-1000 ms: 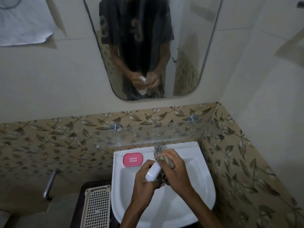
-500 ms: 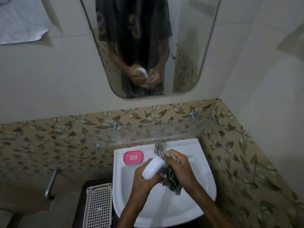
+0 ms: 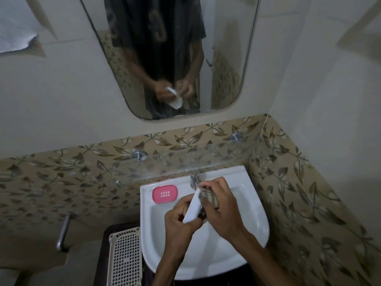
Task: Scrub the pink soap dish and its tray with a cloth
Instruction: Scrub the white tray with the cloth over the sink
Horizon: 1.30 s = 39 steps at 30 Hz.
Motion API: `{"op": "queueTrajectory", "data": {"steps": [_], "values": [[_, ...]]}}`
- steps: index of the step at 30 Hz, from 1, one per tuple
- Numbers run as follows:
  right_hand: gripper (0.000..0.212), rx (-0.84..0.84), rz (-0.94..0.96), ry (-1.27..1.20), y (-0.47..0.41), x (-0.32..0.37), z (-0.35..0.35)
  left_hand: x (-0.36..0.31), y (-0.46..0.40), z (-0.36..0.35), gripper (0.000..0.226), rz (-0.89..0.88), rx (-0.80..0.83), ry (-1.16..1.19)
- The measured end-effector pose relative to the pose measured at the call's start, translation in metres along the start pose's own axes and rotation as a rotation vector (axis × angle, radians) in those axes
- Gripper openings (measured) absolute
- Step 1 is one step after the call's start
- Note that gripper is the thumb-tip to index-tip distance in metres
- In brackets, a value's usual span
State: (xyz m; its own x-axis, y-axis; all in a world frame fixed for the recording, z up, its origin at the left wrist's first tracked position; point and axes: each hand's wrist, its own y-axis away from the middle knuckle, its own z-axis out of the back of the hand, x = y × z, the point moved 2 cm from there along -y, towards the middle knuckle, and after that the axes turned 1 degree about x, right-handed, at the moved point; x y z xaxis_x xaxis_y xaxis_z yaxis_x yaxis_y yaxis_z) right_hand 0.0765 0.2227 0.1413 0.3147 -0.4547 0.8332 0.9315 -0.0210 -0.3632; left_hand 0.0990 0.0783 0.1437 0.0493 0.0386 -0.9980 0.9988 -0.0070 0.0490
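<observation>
We grip the white tray (image 3: 192,209) in our left hand (image 3: 178,220), its long axis tilted toward the tap; our right hand (image 3: 221,203), just beside, presses the bunched cloth (image 3: 208,198) against it. The pink soap dish (image 3: 165,194) sits left on the sink (image 3: 255,223) rim.

White basin (image 3: 255,228) under glass shelf (image 3: 206,159); tap (image 3: 193,180) at its back rim. Mirror (image 3: 226,58) above. Cream lattice basket (image 3: 125,259) left of basin.

Head cam, down (close) over sink (image 3: 257,228)
</observation>
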Motion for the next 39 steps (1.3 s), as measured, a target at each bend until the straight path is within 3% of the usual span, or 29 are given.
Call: {"op": "queueTrajectory", "data": {"steps": [3,6,10,11,13,15,18,21,23,29,31,34,36,39], "values": [[0.031,0.107,0.136,0.009,0.006,0.009,-0.004,0.003,-0.004,0.001,0.051,0.015,-0.011,0.011],[0.017,-0.056,-0.073,-0.056,-0.01,0.0,0.003,0.005,-0.003,0.001,0.051,0.043,-0.007,0.038],[0.013,0.111,0.194,-0.013,-0.008,0.007,-0.004,0.007,-0.001,0.008,0.057,0.033,-0.029,0.057],[0.012,0.123,0.151,-0.04,-0.01,0.006,-0.004,0.007,-0.002,0.009,0.054,0.029,-0.028,0.054],[0.015,0.067,-0.214,-0.227,-0.023,-0.001,0.002,0.008,-0.003,0.008,0.051,0.021,-0.022,0.068],[0.019,0.134,-0.595,-0.455,-0.033,-0.007,0.001,0.009,-0.002,0.01,0.059,0.027,-0.032,0.108],[0.017,0.281,-0.807,-0.683,-0.034,-0.014,-0.003,0.016,-0.001,0.016,0.063,0.079,-0.036,0.201],[0.022,0.284,-0.744,-0.618,-0.036,-0.012,0.0,0.018,0.0,0.017,0.061,0.139,0.003,0.199],[0.011,0.258,-0.594,-0.5,-0.039,-0.006,0.006,0.016,0.001,0.018,0.059,0.162,0.059,0.116],[0.016,0.386,0.191,0.073,-0.021,0.031,0.008,-0.008,-0.016,0.025,0.027,0.084,0.23,-0.141],[0.018,0.252,0.142,-0.004,-0.02,0.029,0.007,-0.01,-0.016,0.021,0.037,0.051,0.17,-0.138],[0.012,-0.009,-0.225,-0.157,-0.02,0.019,0.008,-0.009,-0.009,0.008,0.049,0.014,0.107,-0.104],[0.007,-0.049,-0.142,-0.09,-0.012,0.022,0.004,-0.006,-0.005,0.002,0.041,-0.017,0.077,-0.081],[0.01,0.046,0.042,-0.086,-0.003,0.027,0.0,-0.001,-0.003,0.0,0.025,0.011,0.008,-0.029]]}}
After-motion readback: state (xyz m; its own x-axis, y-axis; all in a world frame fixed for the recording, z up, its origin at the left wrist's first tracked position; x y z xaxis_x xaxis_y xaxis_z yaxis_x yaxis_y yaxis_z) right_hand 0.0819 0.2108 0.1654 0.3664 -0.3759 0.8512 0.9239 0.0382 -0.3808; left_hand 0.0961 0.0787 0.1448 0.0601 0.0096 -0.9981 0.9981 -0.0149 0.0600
